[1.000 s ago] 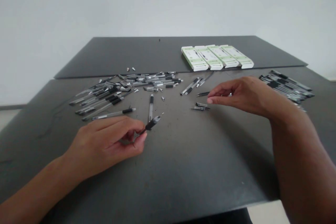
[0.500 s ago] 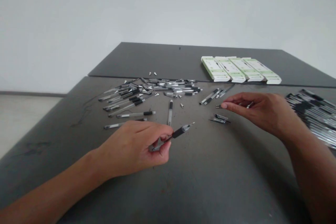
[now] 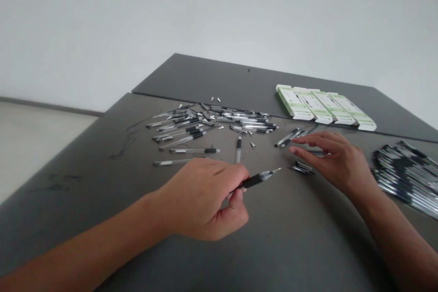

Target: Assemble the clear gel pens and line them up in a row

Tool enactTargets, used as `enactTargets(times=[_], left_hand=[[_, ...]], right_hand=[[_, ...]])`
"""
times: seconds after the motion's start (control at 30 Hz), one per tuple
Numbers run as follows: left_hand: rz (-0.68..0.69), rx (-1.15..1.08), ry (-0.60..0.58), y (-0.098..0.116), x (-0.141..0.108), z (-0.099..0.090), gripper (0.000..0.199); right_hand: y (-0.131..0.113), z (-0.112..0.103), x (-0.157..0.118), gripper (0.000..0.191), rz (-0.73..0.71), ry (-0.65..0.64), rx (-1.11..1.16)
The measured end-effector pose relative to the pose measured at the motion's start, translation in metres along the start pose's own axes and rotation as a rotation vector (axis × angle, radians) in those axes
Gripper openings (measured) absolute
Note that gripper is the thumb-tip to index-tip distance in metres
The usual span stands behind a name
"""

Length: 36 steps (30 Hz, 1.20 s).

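Observation:
My left hand (image 3: pixel 212 196) is closed around a pen (image 3: pixel 253 180) with a black grip. Its bare tip slants up to the right, and its rear end is hidden in the hand. Off to the right, my right hand (image 3: pixel 330 159) hovers over the table with thumb and forefinger apart. A small greyish shape shows behind its fingers; I cannot make out whether it is held. Just left of and below those fingertips lie a few short black and clear pen parts (image 3: pixel 301 168). A single pen barrel (image 3: pixel 238 148) lies beyond my left hand.
Loose pen barrels (image 3: pixel 186 134) are heaped at centre left on the dark table (image 3: pixel 112 182). Small silver cone tips (image 3: pixel 253 145) are scattered near them. Flattened green and white boxes (image 3: pixel 321 105) lie at the back right. Many pens (image 3: pixel 407 173) sit in a pile at right.
The thumb and forefinger of my right hand have parted from a pinch on a small piece. My left hand has shifted right with the pen. The camera view has turned and tilted slightly.

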<state>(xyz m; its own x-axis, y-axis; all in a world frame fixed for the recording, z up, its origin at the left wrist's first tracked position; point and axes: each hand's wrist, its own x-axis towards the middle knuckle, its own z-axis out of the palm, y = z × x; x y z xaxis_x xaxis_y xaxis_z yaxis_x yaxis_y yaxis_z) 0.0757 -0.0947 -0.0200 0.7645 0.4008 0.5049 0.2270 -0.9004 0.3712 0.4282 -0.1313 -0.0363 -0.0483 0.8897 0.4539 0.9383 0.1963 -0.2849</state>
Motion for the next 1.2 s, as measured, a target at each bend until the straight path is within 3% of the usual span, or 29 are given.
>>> enactTargets(times=[0.23, 0.4, 0.57, 0.7, 0.83, 1.2], left_hand=[[-0.026, -0.225, -0.023, -0.006, 0.001, 0.0, 0.01], [-0.135, -0.22, 0.017, -0.008, 0.001, -0.009, 0.016], [-0.262, -0.109, 0.151, -0.014, 0.0, -0.023, 0.016], [-0.338, -0.112, 0.264, -0.015, 0.001, -0.027, 0.018], [-0.427, -0.103, 0.33, -0.011, 0.002, -0.025, 0.02], [-0.493, -0.075, 0.296, -0.01, 0.004, -0.024, 0.021]], right_hand=[[0.008, -0.012, 0.008, 0.019, -0.026, -0.032, -0.07], [-0.006, -0.022, 0.026, 0.025, -0.09, -0.291, -0.11], [-0.015, -0.019, 0.067, 0.026, -0.183, -0.493, -0.164], [-0.012, 0.001, 0.094, 0.023, -0.166, -0.513, -0.239], [-0.006, 0.019, 0.103, 0.022, -0.136, -0.505, -0.258], [0.003, 0.025, 0.109, 0.023, -0.024, -0.571, -0.317]])
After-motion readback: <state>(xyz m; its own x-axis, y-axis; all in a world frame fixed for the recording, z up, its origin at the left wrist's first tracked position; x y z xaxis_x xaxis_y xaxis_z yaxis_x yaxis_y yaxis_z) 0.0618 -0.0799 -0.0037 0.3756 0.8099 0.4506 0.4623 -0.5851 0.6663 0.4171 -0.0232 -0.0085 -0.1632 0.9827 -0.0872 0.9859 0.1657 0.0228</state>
